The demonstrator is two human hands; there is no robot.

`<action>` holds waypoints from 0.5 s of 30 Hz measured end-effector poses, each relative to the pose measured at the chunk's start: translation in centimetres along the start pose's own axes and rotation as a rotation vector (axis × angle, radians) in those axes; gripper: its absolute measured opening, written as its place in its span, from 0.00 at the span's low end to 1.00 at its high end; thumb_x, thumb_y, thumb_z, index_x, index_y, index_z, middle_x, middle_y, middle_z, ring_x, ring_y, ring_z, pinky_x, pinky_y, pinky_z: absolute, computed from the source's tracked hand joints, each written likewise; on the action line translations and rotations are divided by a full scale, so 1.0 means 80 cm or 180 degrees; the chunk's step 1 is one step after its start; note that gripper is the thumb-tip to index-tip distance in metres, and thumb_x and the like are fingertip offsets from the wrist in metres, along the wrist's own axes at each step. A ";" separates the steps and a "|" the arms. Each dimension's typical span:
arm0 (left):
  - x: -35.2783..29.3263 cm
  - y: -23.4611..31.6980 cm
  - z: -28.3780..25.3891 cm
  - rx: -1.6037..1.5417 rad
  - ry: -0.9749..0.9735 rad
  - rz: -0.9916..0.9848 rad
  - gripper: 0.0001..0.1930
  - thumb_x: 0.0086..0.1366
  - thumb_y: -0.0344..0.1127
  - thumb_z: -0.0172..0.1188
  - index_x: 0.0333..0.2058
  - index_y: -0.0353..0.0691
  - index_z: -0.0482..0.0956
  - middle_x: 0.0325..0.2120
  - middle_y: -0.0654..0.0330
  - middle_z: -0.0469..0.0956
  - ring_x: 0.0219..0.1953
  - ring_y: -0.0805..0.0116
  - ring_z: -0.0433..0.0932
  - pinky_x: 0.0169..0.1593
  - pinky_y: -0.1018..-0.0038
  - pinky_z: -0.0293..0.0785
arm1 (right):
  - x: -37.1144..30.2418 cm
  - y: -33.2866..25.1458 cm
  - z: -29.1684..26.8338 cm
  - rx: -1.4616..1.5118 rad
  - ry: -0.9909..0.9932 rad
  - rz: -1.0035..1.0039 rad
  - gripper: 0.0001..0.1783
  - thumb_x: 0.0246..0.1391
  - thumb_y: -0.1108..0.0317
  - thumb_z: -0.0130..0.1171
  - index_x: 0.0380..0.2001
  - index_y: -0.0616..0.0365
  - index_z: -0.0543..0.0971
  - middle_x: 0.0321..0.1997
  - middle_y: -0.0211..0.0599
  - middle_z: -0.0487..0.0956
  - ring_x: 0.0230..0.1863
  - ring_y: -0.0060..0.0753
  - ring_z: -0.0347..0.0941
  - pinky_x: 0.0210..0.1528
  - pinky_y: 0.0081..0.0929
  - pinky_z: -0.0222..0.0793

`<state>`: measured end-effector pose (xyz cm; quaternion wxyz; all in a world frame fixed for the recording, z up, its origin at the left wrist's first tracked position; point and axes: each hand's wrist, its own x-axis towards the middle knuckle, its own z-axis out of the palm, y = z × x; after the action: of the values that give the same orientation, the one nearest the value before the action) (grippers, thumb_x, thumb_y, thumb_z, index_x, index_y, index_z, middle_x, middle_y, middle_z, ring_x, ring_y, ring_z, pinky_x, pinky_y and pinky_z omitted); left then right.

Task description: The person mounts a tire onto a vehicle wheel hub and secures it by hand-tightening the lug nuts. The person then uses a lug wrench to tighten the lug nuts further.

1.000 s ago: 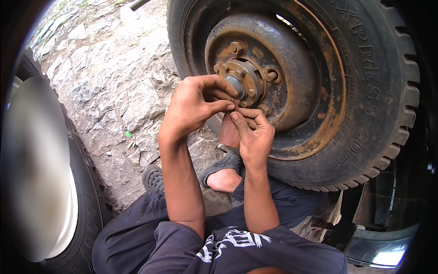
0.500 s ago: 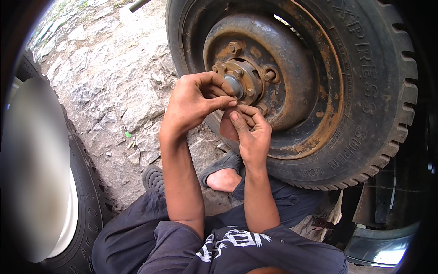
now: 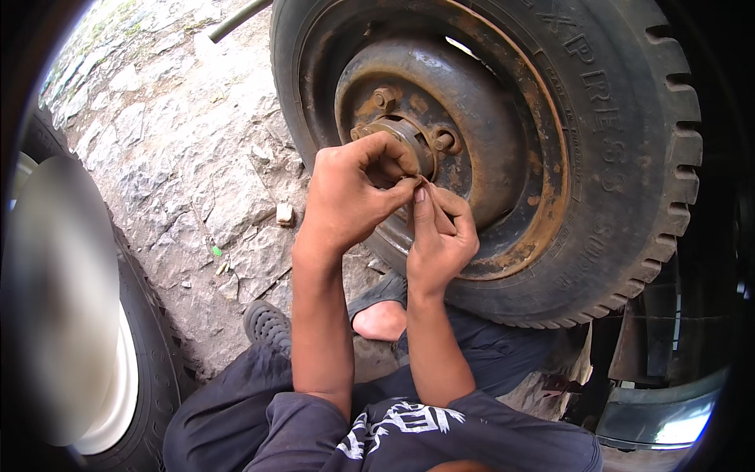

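In front of the wheel hub, my left hand (image 3: pixel 342 189) is closed, its thumb and forefinger pinched together. Against those fingertips, my right hand (image 3: pixel 443 244) also pinches, its thumb pressed to the bent forefinger. Between them is a small thin brownish piece (image 3: pixel 422 182), mostly covered by the fingers; its kind is unclear. Just behind the left fingers is the rusty hub (image 3: pixel 413 135) with its bolts, partly hidden. Around it sits a rusty wheel rim (image 3: pixel 554 169) with several wheel nuts (image 3: pixel 384 97), inside a big black tyre (image 3: pixel 621 165).
Another tyre (image 3: pixel 153 346) with a white rim (image 3: pixel 122 385) is at the left. Rough stony ground (image 3: pixel 185 157) lies between the tyres, with a small pale block (image 3: pixel 285 214) on it. A metal bar (image 3: pixel 240 20) enters at the top. A shiny curved panel (image 3: pixel 661 413) is at lower right.
Both hands have shifted slightly right in the picture and now hide more of the hub. The brown flat piece that hung below the right fingers is now mostly hidden.
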<state>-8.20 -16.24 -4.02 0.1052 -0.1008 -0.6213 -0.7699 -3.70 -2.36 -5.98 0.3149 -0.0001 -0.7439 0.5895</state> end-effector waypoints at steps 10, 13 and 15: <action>-0.002 0.027 0.033 0.0354 0.0027 0.0214 0.06 0.58 0.24 0.71 0.35 0.33 0.87 0.28 0.51 0.89 0.33 0.61 0.92 0.38 0.71 0.86 | 0.003 0.004 -0.003 -0.0498 0.0173 -0.0662 0.17 0.65 0.87 0.64 0.56 0.75 0.84 0.63 0.61 0.81 0.58 0.43 0.85 0.52 0.31 0.88; -0.001 0.028 0.029 0.0521 -0.0004 0.0087 0.09 0.60 0.25 0.75 0.40 0.31 0.88 0.31 0.53 0.90 0.36 0.68 0.91 0.43 0.73 0.87 | 0.000 -0.005 0.005 -0.0593 -0.0146 -0.0733 0.21 0.67 0.83 0.61 0.62 0.79 0.79 0.72 0.69 0.73 0.68 0.57 0.78 0.63 0.42 0.81; -0.001 0.028 0.025 0.0280 -0.0114 -0.0134 0.12 0.61 0.25 0.76 0.42 0.30 0.88 0.35 0.54 0.91 0.39 0.72 0.90 0.47 0.73 0.87 | -0.002 -0.012 0.006 -0.1098 -0.0343 -0.1095 0.24 0.67 0.80 0.61 0.65 0.79 0.76 0.72 0.72 0.72 0.71 0.62 0.75 0.70 0.47 0.75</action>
<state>-7.43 -14.74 -1.49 0.0822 -0.0967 -0.6584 -0.7419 -3.44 -3.14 -5.30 0.3658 0.1043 -0.8382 0.3907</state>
